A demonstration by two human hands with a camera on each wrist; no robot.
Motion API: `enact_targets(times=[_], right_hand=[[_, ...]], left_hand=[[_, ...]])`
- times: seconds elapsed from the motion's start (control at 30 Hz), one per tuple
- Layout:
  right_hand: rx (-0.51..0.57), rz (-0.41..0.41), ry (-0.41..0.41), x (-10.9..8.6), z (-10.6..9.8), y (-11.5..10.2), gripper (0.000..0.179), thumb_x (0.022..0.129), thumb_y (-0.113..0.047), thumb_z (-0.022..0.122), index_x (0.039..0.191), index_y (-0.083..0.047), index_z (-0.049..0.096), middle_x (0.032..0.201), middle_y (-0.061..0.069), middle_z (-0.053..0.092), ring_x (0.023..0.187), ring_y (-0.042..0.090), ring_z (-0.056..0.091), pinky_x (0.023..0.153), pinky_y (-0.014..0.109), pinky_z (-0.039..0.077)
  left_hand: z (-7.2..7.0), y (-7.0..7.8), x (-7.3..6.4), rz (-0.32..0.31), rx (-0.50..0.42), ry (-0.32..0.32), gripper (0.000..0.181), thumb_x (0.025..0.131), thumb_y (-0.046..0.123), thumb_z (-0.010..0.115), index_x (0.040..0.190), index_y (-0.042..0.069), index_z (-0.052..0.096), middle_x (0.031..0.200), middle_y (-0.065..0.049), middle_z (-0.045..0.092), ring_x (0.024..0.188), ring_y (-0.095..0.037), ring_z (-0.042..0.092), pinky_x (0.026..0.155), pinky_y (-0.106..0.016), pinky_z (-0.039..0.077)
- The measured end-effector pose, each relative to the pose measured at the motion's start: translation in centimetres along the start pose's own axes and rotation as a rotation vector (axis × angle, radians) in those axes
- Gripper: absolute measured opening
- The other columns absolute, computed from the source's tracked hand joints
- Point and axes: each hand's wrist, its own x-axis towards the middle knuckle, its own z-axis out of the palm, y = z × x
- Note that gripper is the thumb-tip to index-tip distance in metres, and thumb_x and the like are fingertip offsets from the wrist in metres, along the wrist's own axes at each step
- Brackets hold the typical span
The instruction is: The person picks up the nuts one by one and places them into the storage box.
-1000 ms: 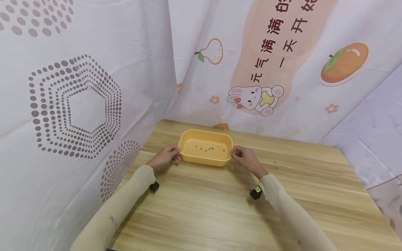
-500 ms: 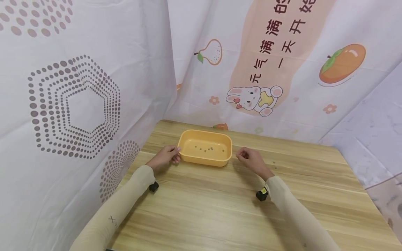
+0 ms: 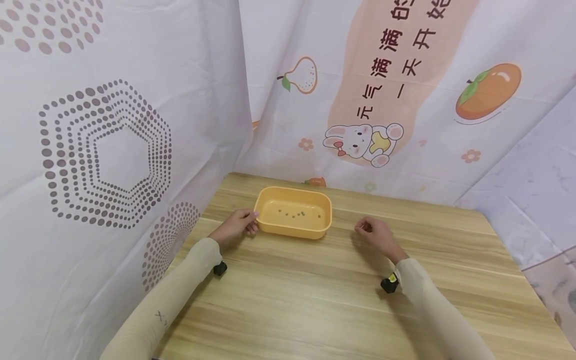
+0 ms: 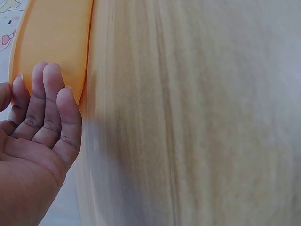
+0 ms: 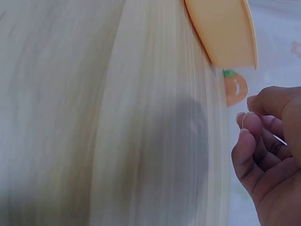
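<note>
A yellow plastic tub (image 3: 292,232) sits on the wooden table, with several small dark greenish pieces (image 3: 286,214) scattered on its floor. At its left end my left hand (image 3: 237,223) holds the rim between thumb and fingers. The left wrist view shows the fingers (image 4: 51,108) lying along the outer wall of the tub. My right hand (image 3: 375,234) is off to the right of the tub, apart from it and above the table. Its fingers (image 5: 251,125) are loosely curled, thumb near the index finger, with nothing visible between them.
The wooden table (image 3: 288,300) runs up to a printed white curtain (image 3: 279,160) at the back. Another patterned curtain (image 3: 193,125) hangs close along the left side. Black wrist cameras (image 3: 389,284) sit under both sleeves.
My right hand has moved from the tub's right end away to the right. Two small specks on the table there are now out of sight by that hand. My left hand and the tub stay put.
</note>
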Motion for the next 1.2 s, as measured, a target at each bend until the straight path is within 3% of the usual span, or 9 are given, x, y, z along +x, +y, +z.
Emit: enact_targets(times=[0.17, 0.37, 0.57, 0.9, 1.2], right_hand=[[0.018, 0.03, -0.014, -0.8, -1.0, 1.5, 0.007, 0.098, -0.01, 0.07, 0.102, -0.004, 0.069, 0.088, 0.008, 0.071, 0.075, 0.018, 0.063, 0.061, 0.03, 0.052], [-0.026, 0.049, -0.012, -1.7, -2.1, 2.7, 0.01, 0.096, -0.01, 0.07, 0.103, -0.002, 0.068, 0.087, 0.007, 0.071, 0.073, 0.016, 0.063, 0.065, 0.031, 0.051], [-0.034, 0.117, -0.022, -2.6, -3.2, 3.5, 0.02, 0.098, -0.015, 0.07, 0.109, 0.001, 0.067, 0.087, 0.009, 0.07, 0.069, 0.018, 0.064, 0.065, 0.032, 0.052], [0.002, 0.174, -0.022, -3.9, -4.9, 5.5, 0.027, 0.099, -0.014, 0.071, 0.114, 0.007, 0.063, 0.089, 0.013, 0.069, 0.066, 0.021, 0.064, 0.057, 0.031, 0.056], [-0.008, 0.236, -0.017, -4.9, -5.2, 7.2, 0.034, 0.098, -0.02, 0.073, 0.113, 0.009, 0.062, 0.097, 0.022, 0.068, 0.068, 0.019, 0.065, 0.056, 0.03, 0.058]], left_hand=[[-0.1, -0.1, 0.0, 0.01, -0.005, -0.01, 0.039, 0.112, 0.032, 0.047, 0.105, -0.002, 0.064, 0.093, -0.013, 0.067, 0.08, -0.023, 0.064, 0.074, -0.032, 0.057], [-0.2, -0.3, 0.1, 0.011, -0.003, -0.019, 0.039, 0.112, 0.032, 0.047, 0.105, -0.002, 0.064, 0.093, -0.012, 0.067, 0.081, -0.023, 0.064, 0.075, -0.033, 0.057], [-0.3, -0.4, 0.2, 0.025, -0.006, -0.023, 0.039, 0.112, 0.033, 0.048, 0.104, -0.002, 0.064, 0.093, -0.013, 0.067, 0.081, -0.023, 0.064, 0.076, -0.034, 0.058], [-0.5, -0.5, 0.4, 0.034, 0.002, -0.03, 0.04, 0.112, 0.032, 0.047, 0.103, -0.003, 0.063, 0.093, -0.014, 0.067, 0.081, -0.024, 0.065, 0.077, -0.036, 0.058], [-0.5, -0.5, 0.3, 0.02, -0.019, -0.03, 0.04, 0.111, 0.033, 0.049, 0.102, -0.002, 0.064, 0.092, -0.013, 0.067, 0.08, -0.023, 0.065, 0.075, -0.034, 0.058]])
